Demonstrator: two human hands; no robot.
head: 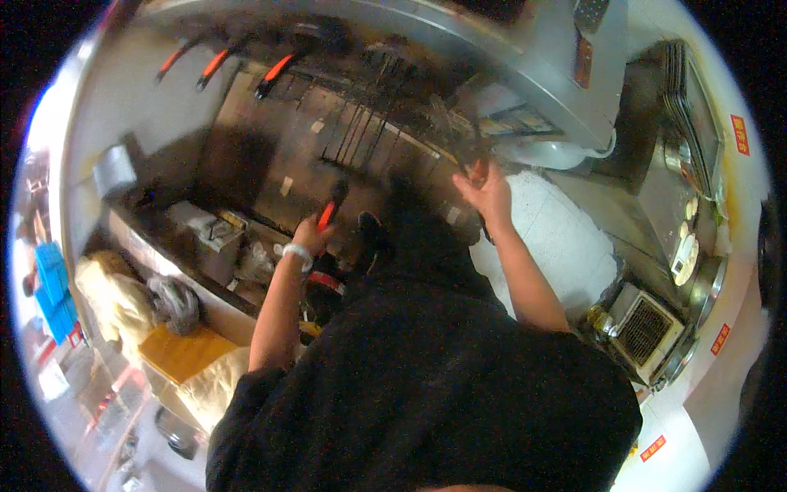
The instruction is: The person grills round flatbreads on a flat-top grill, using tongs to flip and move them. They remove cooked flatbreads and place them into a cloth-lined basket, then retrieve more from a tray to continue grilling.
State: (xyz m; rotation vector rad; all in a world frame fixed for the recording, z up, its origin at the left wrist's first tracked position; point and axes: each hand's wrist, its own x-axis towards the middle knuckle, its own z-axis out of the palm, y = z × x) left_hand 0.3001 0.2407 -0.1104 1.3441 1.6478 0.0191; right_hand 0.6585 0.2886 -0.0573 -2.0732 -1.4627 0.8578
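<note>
My left hand (313,234), with a white band at its wrist, grips an orange-and-black handle (329,212). Dark parallel wires (356,138) show beyond this handle; whether they are joined to it is unclear. To the right, my right hand (489,194) is raised with thumb and forefinger partly apart. A blurred wire-mesh utensil (458,126) is just above its fingertips, and I cannot tell whether the fingers hold it. Several similar orange-and-black handles (276,71) stick out from the dark top edge at upper left.
A white dipper-like vessel (547,155) is right of my right hand. Farther right, a metal counter (658,190) bears pale flat discs (684,230), near stacked trays (676,104) and a vented appliance (645,332). At lower left lie a yellow-brown board (184,352) and beige cloth (114,295).
</note>
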